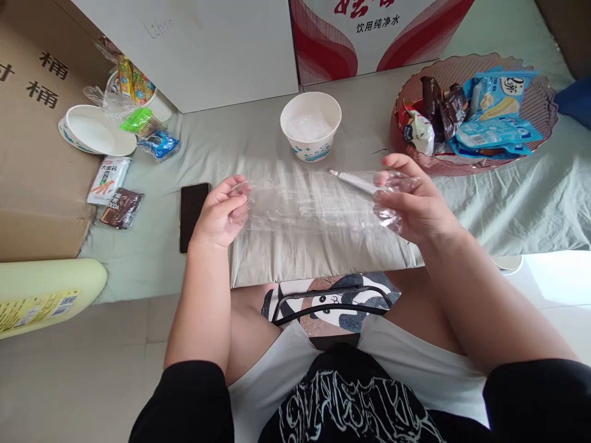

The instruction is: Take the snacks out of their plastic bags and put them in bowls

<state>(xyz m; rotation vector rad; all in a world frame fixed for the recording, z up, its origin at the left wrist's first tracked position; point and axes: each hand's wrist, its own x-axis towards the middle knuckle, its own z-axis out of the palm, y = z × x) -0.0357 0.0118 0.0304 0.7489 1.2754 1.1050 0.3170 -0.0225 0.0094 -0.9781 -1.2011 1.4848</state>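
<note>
Hands hold a clear plastic bag (314, 200) stretched between them, just above the bed sheet (508, 203). Left hand (221, 212) pinches the bag's left edge, fingers curled shut on the film. Right hand (410, 200) grips the right edge the same way, thumb on top, film bunched under the fingers. The bag sits near picture centre, flat and wide, with light glare across it.

At 12 o'clock from the bag stands a white paper bowl (311, 126) with something pale and clear inside; what it is cannot be told. A thin white stick (353, 179) lies at about 1 o'clock, its near end behind the film by the right hand.

At 2 o'clock a pink basket (545, 104) holds snack packets, blue and brown. At 9 o'clock, just beside the left hand, a black phone (192, 212) lies face up. Farther out at 9 to 10 o'clock lie a brown packet (122, 208), a white packet (108, 179) and a blue packet (159, 144). At 10 o'clock a second bowl (95, 130) stands empty beside a bag of snacks (129, 86). A cardboard box (32, 154) fills the far left, and a red and white carton (369, 31) stands at 12 o'clock behind the bowl.
</note>
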